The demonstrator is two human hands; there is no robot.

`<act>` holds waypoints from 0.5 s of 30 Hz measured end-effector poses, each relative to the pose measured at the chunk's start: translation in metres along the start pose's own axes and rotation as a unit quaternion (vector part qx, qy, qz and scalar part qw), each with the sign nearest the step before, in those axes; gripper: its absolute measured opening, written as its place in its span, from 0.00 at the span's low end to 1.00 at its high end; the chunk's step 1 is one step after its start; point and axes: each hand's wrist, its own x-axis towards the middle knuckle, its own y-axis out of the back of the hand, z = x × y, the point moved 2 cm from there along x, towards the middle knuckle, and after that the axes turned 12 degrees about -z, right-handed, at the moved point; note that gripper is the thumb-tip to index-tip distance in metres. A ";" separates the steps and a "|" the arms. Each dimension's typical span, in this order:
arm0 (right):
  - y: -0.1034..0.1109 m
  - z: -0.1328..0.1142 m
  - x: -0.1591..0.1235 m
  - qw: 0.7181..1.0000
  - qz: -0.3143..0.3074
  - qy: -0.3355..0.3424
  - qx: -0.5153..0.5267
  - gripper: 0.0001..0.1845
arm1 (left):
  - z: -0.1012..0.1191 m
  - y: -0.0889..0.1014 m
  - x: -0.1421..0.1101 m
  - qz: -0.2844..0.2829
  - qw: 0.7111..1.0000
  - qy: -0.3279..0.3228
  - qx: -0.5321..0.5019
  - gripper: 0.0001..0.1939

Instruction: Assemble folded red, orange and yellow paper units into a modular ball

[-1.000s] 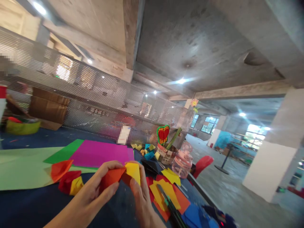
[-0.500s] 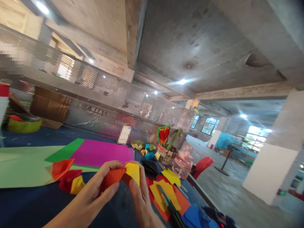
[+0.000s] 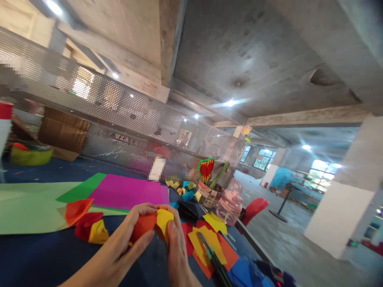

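My left hand [image 3: 124,241] is closed round a folded orange paper piece [image 3: 145,228], thumb along its lower edge. Against it sits a folded yellow paper piece [image 3: 163,221], pinched by the thumb and fingers of my right hand [image 3: 178,249]. The two pieces meet between my hands, above the dark blue tabletop; whether they are joined I cannot tell. Left of my hands lie a folded orange piece [image 3: 77,212], a crumpled red one [image 3: 86,226] and a yellow one [image 3: 99,232].
Purple [image 3: 128,191] and light green sheets [image 3: 32,207] lie at the left. To the right are orange-yellow paper cut-outs [image 3: 209,243], a black-handled tool [image 3: 214,259], a pink bottle [image 3: 229,207] and a basket [image 3: 211,195]. A perforated metal screen [image 3: 125,119] stands behind.
The yellow piece has been bent by my right thumb and now looks rounder. The orange piece also bulges more, and my hands have drawn slightly closer together.
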 end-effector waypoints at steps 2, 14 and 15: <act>-0.004 -0.005 -0.005 0.996 0.008 -0.061 0.058 0.29 | -0.001 -0.001 -0.001 0.021 1.000 -0.011 -0.007 0.18; -0.006 -0.009 -0.014 0.995 0.011 -0.089 0.033 0.31 | 0.014 -0.002 0.000 0.039 0.999 -0.016 -0.021 0.16; -0.006 -0.010 -0.013 0.996 -0.005 -0.080 0.031 0.31 | 0.013 -0.002 0.000 0.036 0.999 -0.012 -0.025 0.16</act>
